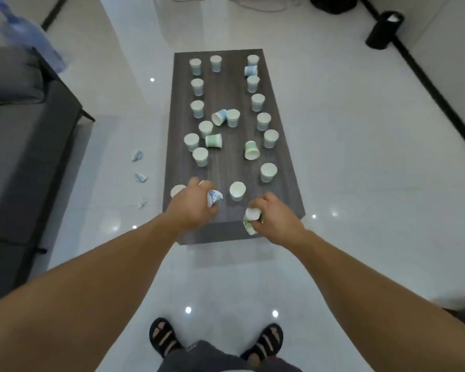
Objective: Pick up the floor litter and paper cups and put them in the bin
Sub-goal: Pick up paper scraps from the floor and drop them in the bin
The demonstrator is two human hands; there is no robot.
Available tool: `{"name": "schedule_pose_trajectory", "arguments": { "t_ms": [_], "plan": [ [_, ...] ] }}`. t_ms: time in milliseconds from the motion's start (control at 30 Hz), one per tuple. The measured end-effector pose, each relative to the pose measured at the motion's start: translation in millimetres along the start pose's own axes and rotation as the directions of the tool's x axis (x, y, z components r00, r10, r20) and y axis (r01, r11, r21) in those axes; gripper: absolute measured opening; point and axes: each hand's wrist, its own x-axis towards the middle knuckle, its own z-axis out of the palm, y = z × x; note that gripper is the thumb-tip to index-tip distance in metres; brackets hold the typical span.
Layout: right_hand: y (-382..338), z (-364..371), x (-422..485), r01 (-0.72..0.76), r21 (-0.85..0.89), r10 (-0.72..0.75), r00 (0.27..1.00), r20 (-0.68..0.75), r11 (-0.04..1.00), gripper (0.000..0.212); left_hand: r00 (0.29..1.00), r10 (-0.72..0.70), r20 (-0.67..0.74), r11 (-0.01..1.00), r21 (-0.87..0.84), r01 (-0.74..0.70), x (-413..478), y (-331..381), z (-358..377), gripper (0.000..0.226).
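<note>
Bare forearms (pixel 105 264) reach to the near end of the dark wood-grain low table (pixel 231 76). Left hand (pixel 191 204) curls round a crumpled blue-and-white paper cup (pixel 214 197); right hand (pixel 277 213) grips a crushed green-and-white paper cup (pixel 251 219). Such cups are likely feather-light and thin-walled, so a loose wrap round the wall should do. Upright white paper cups (pixel 237 190) dot the tabletop, crumpled blue-white scraps (pixel 137 156) lie left of it, and the black cylindrical bin (pixel 384 29) stands well apart, far right.

Tabletop (pixel 226 84): matt dark wood grain. Floor (pixel 360 183): glossy pale tile. Cups (pixel 237 190): paper. Sofa (pixel 24 146), left: grey cloth.
</note>
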Motion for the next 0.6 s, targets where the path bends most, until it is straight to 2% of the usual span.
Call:
{"name": "schedule_pose_trajectory", "arguments": {
  "t_ms": [200, 467, 600],
  "plan": [
    [136, -94, -37, -0.148, 0.053, 0.152, 0.983, -0.104, 0.988, 0.033, 0.969, 0.233, 0.079, 0.970, 0.051, -0.237, 62, 160, 38, 0.039],
    [267, -190, -7, -0.237, 0.099, 0.253, 0.949, -0.189, 0.966, 0.040, 0.951, 0.299, 0.077, 0.953, 0.034, -0.302, 185, 291, 58, 0.040],
    [325, -244, 11, -0.308, 0.134, 0.331, 0.919, -0.215, 0.942, 0.042, 0.918, 0.375, 0.128, 0.925, 0.014, -0.380, 247, 362, 61, 0.044]
  ]
}}
